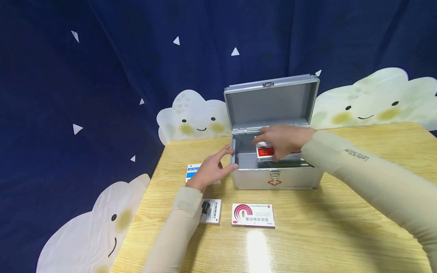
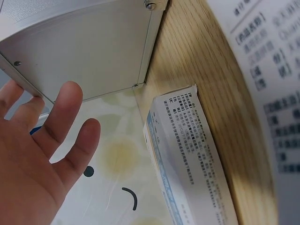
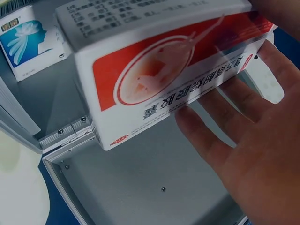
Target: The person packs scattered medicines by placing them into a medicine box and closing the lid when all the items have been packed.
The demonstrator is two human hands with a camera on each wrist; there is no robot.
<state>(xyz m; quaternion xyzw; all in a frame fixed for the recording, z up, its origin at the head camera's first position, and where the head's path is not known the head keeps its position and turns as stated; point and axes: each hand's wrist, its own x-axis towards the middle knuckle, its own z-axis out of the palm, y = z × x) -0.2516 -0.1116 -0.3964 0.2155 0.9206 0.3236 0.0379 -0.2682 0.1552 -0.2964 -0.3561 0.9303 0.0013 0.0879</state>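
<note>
A silver first-aid case [image 1: 252,180] with a red cross stands with its lid raised. Over its opening my right hand [image 1: 285,140] grips a white and red medicine box [image 1: 265,152]. In the right wrist view, thumb and fingers hold this medicine box [image 3: 140,79] by its long edges, tilted. My left hand [image 1: 213,167] rests its fingertips at the case's left rim, fingers spread and holding nothing. The left wrist view shows these fingers [image 2: 63,115] by the case's side wall [image 2: 89,51]. A medicine box with a blue head picture [image 3: 30,40] lies inside the case.
A pink-swirl medicine box [image 1: 253,215] lies on the wooden table [image 1: 307,239] in front of the case. A white and black box [image 1: 213,211] is partly under my left forearm. A blue and white box [image 1: 192,171] lies behind my left wrist. A dark blue curtain [image 1: 205,57] hangs behind.
</note>
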